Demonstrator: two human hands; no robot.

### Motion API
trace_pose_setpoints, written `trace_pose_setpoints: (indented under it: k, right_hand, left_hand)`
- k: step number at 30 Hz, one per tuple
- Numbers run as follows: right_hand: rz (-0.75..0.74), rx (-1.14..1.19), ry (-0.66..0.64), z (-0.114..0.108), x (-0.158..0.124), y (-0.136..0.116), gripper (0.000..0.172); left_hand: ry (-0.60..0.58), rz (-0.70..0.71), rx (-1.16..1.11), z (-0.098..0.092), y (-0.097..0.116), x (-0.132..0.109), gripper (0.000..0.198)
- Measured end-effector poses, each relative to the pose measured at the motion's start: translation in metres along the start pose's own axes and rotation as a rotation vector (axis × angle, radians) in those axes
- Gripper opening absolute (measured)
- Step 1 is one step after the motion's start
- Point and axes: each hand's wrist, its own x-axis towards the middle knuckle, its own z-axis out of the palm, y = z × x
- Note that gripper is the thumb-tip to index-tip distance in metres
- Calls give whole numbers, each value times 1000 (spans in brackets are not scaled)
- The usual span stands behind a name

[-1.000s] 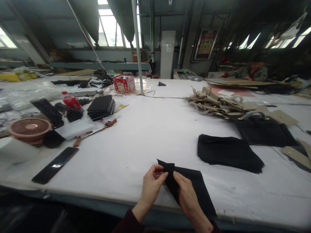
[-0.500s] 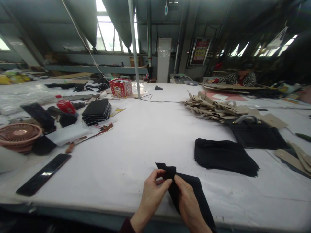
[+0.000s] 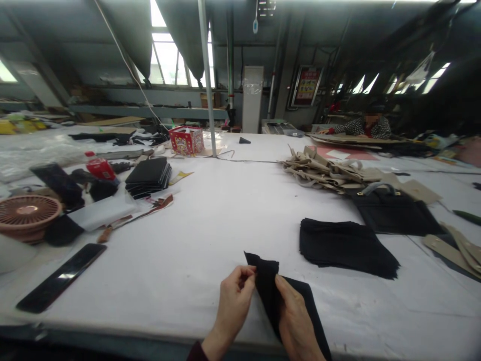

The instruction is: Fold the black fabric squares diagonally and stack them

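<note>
Far left of the black fabric piece [image 3: 267, 286], a dark phone [image 3: 60, 278] lies flat on the white tabletop [image 3: 203, 260]. Left hand [image 3: 233, 303] pinches the piece's edge between thumb and fingers; right hand [image 3: 296, 318] grasps it alongside, apparently to keep the raised fold up while the lower end lies flat. Right of the piece, a stack of black fabric pieces [image 3: 345, 248], seemingly kept together as a batch.

White table [image 3: 210, 260], with black fabric stack [image 3: 347, 248] near right, black bag [image 3: 394, 213] and beige pieces [image 3: 323, 173] beyond, red box [image 3: 186, 141] far left, black panel [image 3: 60, 278] near left.
</note>
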Motion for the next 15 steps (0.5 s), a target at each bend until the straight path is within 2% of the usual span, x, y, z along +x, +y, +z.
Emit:
trace_pose_setpoints:
  k: [3,7,12,15]
  right_hand:
    - [-1,-36,80,-5,3,1,42]
    - [-48,-149,29,-7,3,4,43]
    - [-70,-152,5,-4,0,1,44]
    - [-100,-168,7,-1,-1,-1,45]
  left_hand:
    - [-26,-64,-63,-1,2,0,24]
    - [-136,-9,-23,8,13,-9,31]
    - [-102,85,90,17,17,-13,31]
    - [-81,119,148,15,15,-10,20]
